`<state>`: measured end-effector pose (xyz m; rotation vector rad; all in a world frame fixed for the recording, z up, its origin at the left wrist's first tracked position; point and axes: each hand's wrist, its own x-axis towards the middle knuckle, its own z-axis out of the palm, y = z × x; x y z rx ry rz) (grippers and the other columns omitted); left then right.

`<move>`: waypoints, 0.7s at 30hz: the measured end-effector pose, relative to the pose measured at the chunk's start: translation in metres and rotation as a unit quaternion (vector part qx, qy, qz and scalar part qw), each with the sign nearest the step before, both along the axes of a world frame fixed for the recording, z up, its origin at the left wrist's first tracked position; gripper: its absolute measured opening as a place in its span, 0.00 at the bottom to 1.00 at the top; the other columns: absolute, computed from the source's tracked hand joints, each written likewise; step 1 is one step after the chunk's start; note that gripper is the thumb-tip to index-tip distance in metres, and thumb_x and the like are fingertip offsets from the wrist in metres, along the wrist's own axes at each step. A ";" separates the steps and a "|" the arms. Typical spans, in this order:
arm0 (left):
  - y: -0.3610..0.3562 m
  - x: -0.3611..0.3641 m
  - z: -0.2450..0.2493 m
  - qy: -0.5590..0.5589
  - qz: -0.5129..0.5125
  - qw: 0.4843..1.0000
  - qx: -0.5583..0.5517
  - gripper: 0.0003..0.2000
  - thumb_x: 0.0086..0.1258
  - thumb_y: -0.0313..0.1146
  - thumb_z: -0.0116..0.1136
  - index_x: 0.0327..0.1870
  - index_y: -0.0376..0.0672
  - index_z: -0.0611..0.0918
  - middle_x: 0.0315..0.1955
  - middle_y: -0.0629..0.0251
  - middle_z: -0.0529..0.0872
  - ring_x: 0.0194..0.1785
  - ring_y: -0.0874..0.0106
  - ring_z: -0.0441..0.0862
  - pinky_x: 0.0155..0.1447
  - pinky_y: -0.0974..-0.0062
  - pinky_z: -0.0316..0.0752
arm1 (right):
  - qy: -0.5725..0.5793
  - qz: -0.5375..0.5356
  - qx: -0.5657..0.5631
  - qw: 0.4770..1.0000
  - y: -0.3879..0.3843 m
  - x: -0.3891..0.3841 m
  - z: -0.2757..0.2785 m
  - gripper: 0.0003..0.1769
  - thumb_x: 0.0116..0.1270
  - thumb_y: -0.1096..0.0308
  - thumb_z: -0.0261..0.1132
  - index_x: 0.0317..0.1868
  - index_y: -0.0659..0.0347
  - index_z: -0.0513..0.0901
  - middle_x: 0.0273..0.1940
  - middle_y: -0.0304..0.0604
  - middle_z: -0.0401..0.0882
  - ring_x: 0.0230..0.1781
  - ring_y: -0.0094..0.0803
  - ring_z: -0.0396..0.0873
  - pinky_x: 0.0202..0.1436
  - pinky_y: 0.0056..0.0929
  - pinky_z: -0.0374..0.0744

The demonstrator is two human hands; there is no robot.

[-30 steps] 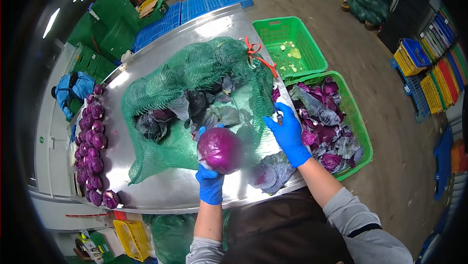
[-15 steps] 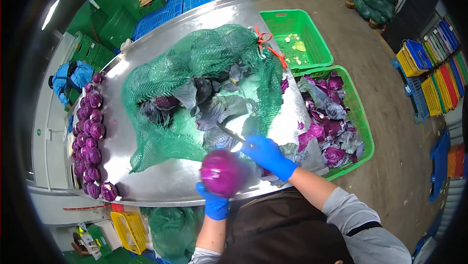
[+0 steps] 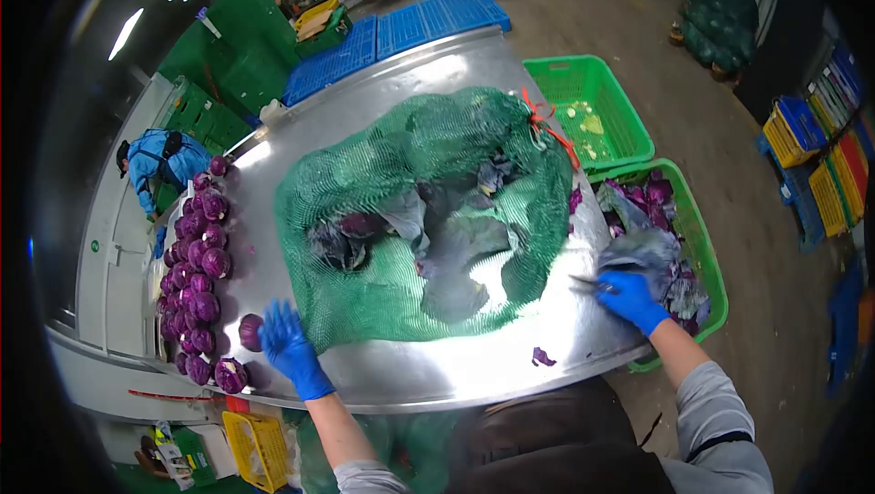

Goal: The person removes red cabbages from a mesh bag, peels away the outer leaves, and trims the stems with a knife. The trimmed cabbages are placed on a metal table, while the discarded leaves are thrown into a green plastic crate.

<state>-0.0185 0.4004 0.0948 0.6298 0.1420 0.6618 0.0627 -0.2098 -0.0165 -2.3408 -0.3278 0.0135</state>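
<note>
Left hand (image 3: 290, 348) has carried the round purple cabbage head (image 3: 250, 330) to the trimmed purple row (image 3: 196, 266) on the steel tabletop (image 3: 437, 371); fingers splayed, released. Right hand (image 3: 632, 298) clenches what seems a small dark knife (image 3: 583, 283). Likely several untrimmed heads left in the green mesh sack (image 3: 392, 184).

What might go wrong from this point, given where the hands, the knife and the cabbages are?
1. The right hand grips a knife whose blade points towards the green mesh sack; it might snag the net.
2. The loose red cabbage by the open left hand is round and lies near the table edge; it may roll off.
3. The leaf scrap near the front edge may drop to the floor.
</note>
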 end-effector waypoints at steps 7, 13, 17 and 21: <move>-0.098 0.145 -0.019 0.282 -0.168 0.693 0.642 0.18 0.60 0.32 0.60 0.51 0.36 0.77 0.39 0.56 0.84 0.39 0.66 0.83 0.43 0.71 0.76 | 0.221 -0.267 0.439 0.829 0.019 -0.002 -0.006 0.07 0.65 0.70 0.57 0.30 0.56 0.80 0.20 0.35 0.76 0.14 0.21 0.69 0.15 0.21 0.63; -0.082 0.264 0.023 0.201 0.225 0.574 0.762 0.30 0.54 0.42 0.64 0.55 0.33 0.72 0.48 0.45 0.78 0.52 0.51 0.76 0.59 0.63 0.69 | 0.132 -0.245 0.128 0.952 0.047 -0.041 -0.014 0.09 0.57 0.64 0.66 0.32 0.62 0.82 0.24 0.46 0.81 0.23 0.31 0.79 0.30 0.30 0.76; -0.122 0.303 0.063 0.308 -0.012 0.598 0.740 0.36 0.48 0.48 0.68 0.56 0.34 0.73 0.50 0.45 0.77 0.53 0.51 0.75 0.60 0.64 0.69 | 0.110 -0.252 0.117 0.954 0.047 -0.037 -0.020 0.11 0.56 0.61 0.66 0.32 0.61 0.82 0.23 0.50 0.79 0.22 0.36 0.79 0.29 0.32 0.75; -0.148 0.287 0.065 0.390 -0.074 0.442 0.805 0.39 0.38 0.50 0.73 0.53 0.38 0.76 0.47 0.48 0.80 0.50 0.56 0.78 0.58 0.65 0.71 | 0.076 -0.244 0.103 0.961 0.046 -0.041 -0.021 0.11 0.56 0.61 0.67 0.31 0.61 0.82 0.22 0.51 0.78 0.21 0.39 0.79 0.27 0.34 0.74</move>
